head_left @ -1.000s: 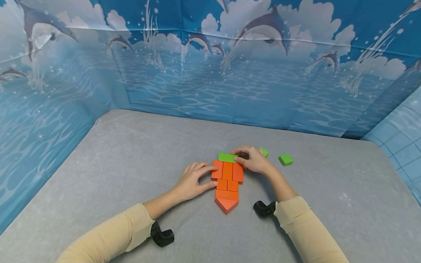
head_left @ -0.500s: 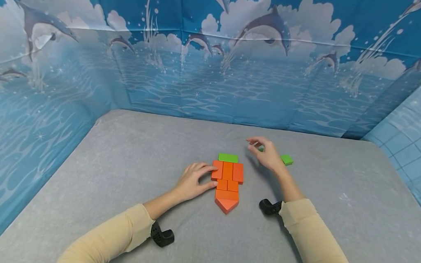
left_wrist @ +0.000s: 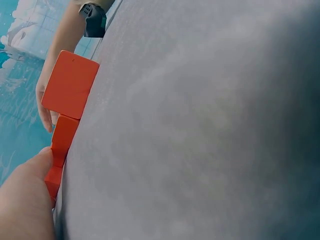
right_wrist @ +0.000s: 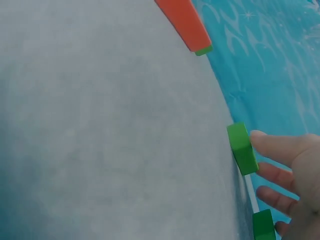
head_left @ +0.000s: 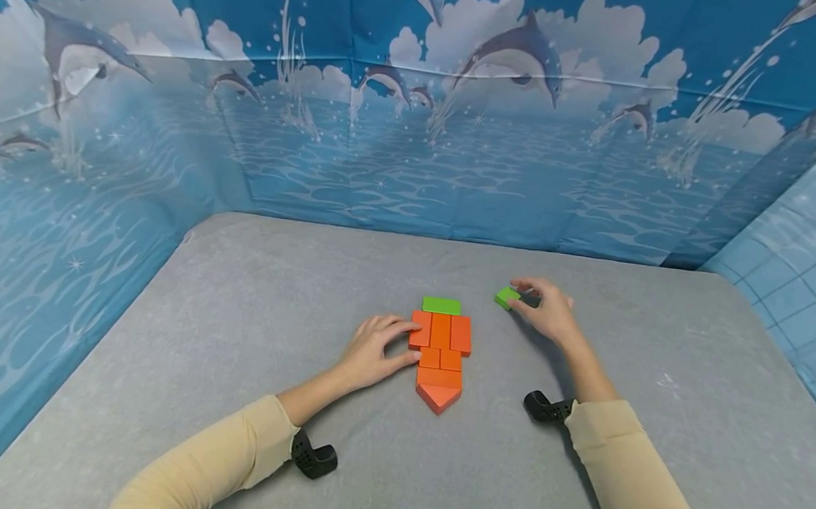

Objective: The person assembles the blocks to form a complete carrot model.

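Note:
Orange blocks lie together in an arrow-like shape, with a pointed block nearest the person. A flat green block caps the far end. Beside the shape's left edge rests my left hand, its thumb and index fingertips touching the orange sides. My right hand has thumb and fingers at a loose green block, pinching it by its right end. Another green block shows below the fingers in the right wrist view; the right hand hides it in the head view.
A grey cloth-covered table carries everything. Blue dolphin-printed curtains stand along its back and sides. Black wrist devices sit at both cuffs.
My right hand has left the green block at the shape's far end, moved right and come down at the loose green block. The left hand stays in place.

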{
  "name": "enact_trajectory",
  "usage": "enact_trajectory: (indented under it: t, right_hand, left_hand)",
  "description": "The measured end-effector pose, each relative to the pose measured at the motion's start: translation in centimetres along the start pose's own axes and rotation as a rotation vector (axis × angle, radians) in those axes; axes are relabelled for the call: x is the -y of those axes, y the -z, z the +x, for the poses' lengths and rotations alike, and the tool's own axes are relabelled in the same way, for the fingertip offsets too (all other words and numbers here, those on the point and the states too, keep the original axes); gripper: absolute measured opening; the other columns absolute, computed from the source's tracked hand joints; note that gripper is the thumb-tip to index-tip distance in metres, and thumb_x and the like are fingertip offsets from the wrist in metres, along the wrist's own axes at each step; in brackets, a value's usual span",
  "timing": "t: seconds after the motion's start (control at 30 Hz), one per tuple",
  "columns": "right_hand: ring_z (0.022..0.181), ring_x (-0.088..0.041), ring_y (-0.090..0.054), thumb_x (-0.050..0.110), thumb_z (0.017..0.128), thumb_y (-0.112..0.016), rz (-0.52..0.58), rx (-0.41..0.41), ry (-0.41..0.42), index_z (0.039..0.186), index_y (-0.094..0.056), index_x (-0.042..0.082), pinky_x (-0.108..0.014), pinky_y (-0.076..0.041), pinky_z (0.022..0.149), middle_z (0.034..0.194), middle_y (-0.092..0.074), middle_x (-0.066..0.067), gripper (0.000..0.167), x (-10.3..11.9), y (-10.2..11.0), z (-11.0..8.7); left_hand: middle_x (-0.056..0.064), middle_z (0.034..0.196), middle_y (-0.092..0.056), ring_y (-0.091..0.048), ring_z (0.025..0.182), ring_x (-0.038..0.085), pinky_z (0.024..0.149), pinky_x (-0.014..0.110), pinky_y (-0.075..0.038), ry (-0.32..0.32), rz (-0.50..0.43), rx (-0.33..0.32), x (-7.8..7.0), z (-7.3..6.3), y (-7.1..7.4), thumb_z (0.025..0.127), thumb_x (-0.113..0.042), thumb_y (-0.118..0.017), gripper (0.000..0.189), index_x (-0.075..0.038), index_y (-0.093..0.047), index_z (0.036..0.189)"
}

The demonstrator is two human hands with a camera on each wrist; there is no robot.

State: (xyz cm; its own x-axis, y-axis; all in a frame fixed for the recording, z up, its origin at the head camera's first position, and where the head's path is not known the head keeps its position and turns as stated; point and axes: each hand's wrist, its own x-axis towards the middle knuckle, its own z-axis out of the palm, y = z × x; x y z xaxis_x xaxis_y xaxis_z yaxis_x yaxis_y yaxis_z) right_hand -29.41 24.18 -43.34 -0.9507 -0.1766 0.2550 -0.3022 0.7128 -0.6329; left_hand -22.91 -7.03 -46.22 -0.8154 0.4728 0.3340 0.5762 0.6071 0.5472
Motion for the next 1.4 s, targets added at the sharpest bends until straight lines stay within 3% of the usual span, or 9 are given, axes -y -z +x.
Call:
enact_trajectory:
  t: [0.23,0.63,1.07,1.4]
  right_hand:
    - [0.101,-0.036,-0.05,0.014,0.081,-0.07,-0.047,0.005,0.0,0.116,-0.059,0.001,-0.057,-0.017,0.087,0.111,-0.058,-0.021,0.039,-0.3,-0.2,-0.4]
    - [0.1,-0.034,-0.051,0.014,0.082,-0.069,-0.058,-0.003,-0.009,0.117,-0.059,0.002,-0.059,-0.016,0.091,0.11,-0.057,-0.02,0.038,-0.2,-0.7,-0.5]
    - [0.1,-0.036,-0.053,0.013,0.083,-0.068,0.019,0.005,0.086,0.117,-0.059,0.002,-0.059,-0.016,0.091,0.109,-0.058,-0.019,0.037,2.5,-2.7,0.5]
    - [0.099,-0.032,-0.052,0.014,0.082,-0.069,0.015,0.022,0.062,0.116,-0.06,0.003,-0.057,-0.02,0.09,0.11,-0.058,-0.017,0.037,3.4,-4.4,0.8]
  left_hand:
    - [0.005,0.12,-0.055,-0.045,0.111,0.022,0.098,0.047,-0.03,-0.016,0.0,-0.017,0.0,-0.1,-0.1,0.083,-0.037,-0.064,0.045,-0.017,-0.058,0.123]
    - [0.005,0.119,-0.055,-0.045,0.112,0.022,0.099,0.046,-0.029,-0.014,0.001,-0.012,0.1,0.0,-0.2,0.084,-0.038,-0.063,0.045,-0.017,-0.058,0.123]
    - [0.004,0.119,-0.055,-0.045,0.113,0.023,0.1,0.047,-0.028,-0.021,0.005,-0.024,0.2,0.0,-0.2,0.084,-0.037,-0.064,0.044,-0.017,-0.058,0.123]
    - [0.005,0.119,-0.055,-0.045,0.112,0.023,0.1,0.047,-0.028,-0.021,-0.001,-0.024,0.2,0.0,-0.1,0.084,-0.035,-0.065,0.044,-0.016,-0.058,0.122]
